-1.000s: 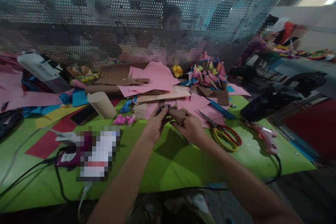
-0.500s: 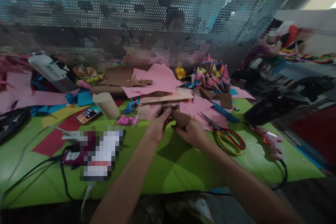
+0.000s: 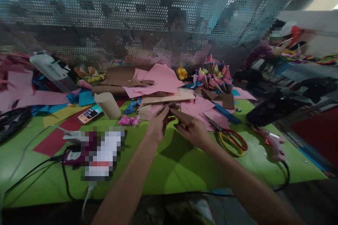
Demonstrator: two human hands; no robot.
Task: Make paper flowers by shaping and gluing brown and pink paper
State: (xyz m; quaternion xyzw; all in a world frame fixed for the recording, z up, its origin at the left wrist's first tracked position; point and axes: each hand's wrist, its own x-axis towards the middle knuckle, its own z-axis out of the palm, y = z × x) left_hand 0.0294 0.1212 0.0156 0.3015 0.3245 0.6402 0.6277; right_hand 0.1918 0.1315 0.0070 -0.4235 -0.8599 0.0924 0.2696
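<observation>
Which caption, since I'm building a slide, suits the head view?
Left hand and right hand hold brown paper above a green table, near scissors and a pink glue gun.

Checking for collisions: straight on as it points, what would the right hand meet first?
Past the brown paper it holds, the right hand would likely meet the left hand; depth is unclear.

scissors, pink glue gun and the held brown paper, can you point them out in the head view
scissors (image 3: 219,129): head view, where the blades meet the handles
pink glue gun (image 3: 276,143): head view, on its body
held brown paper (image 3: 184,116): head view, on its exposed side
</observation>
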